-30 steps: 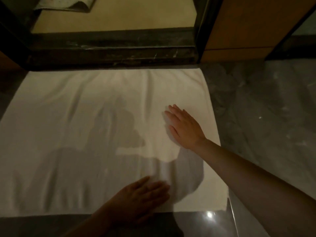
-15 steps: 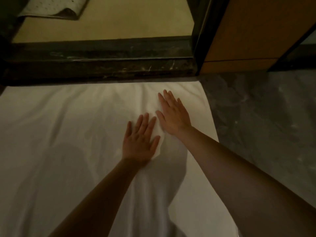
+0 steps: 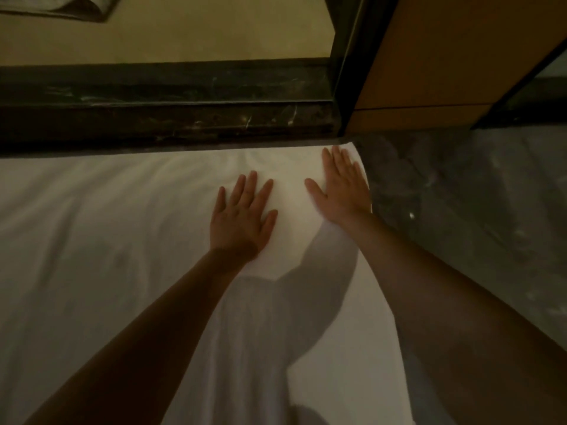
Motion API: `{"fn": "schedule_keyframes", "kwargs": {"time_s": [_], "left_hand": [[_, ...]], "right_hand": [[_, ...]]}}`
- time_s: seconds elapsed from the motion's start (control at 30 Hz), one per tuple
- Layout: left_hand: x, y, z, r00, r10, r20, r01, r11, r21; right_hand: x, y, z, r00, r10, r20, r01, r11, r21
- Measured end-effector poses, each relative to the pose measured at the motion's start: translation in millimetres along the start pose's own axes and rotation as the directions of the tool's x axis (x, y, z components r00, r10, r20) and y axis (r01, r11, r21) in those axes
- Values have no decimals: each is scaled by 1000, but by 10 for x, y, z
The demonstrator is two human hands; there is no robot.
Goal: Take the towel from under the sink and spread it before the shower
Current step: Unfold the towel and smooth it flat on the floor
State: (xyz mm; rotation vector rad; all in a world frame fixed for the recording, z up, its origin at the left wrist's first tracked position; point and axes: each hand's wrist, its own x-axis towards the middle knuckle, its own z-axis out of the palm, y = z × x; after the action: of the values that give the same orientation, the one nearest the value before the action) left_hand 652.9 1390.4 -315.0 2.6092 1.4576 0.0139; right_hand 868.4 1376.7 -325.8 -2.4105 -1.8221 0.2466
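Dim bathroom, warm low light. Just beyond the left hand point(image 3: 242, 219) and the right hand point(image 3: 342, 188), a dark stone step point(image 3: 168, 115) across the shower entrance. Past that, the pale yellowish shower floor point(image 3: 190, 35), with a rumpled light mat point(image 3: 61, 7) far ahead and to the left of the left hand, cut off by the edge of the view. Ahead and slightly right of the right hand, a dark upright post point(image 3: 345, 72) and an orange-brown wooden panel point(image 3: 445, 56). To the right of the right hand, grey marbled floor point(image 3: 475, 225) with a small glint of light.

White towel point(image 3: 92, 240) spread flat directly under both hands, far edge along the foot of the step, right edge just beside the right hand, soft creases running off to the left of the left hand. Left hand palm down on the towel, fingers straight and slightly fanned, gripping nothing. Right hand likewise flat, fingers straight and close together, thumb out to the left, resting on the towel's far right corner, a little farther forward than the left. Hands apart, a strip of bare towel between them. Bare forearms point(image 3: 153, 317) reaching in from below, their shadow point(image 3: 306, 286) on the cloth nearer than the hands.
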Motion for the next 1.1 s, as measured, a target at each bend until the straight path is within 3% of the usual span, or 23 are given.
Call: {"fn": "schedule_keyframes", "kwargs": {"time_s": [0.13,0.3,0.37,0.47,0.6,0.77,0.9,1.1], "left_hand": [[-3,-15,32,1000,-9,-16,9,1000,29],[40,-53,-84,994,19,104,-17,1000,-14],[70,-150,-254,992,47,120,-40,998,-54],[36,-418,-543,999,-21,40,24,996,-82],[-113,-897,-705,983,-142,114,146,989,-30],[-314,-1352,-606,957,-206,204,206,978,20],[-382,-1636,-400,982,-114,148,107,993,51],[-172,-2144,-272,995,-99,-2,99,995,-10]], "right_hand": [[72,95,-58,999,50,8,-50,999,7],[143,121,-256,985,45,169,-54,997,49],[120,13,-362,994,79,70,-82,996,34],[20,-419,-408,996,45,-74,-38,995,96],[-121,-1211,-225,991,-135,-1,134,984,115],[-288,-2059,99,975,-220,34,216,972,98],[-229,-2404,281,973,-214,82,213,977,15],[-8,-2273,300,985,-174,24,172,984,41]]}}
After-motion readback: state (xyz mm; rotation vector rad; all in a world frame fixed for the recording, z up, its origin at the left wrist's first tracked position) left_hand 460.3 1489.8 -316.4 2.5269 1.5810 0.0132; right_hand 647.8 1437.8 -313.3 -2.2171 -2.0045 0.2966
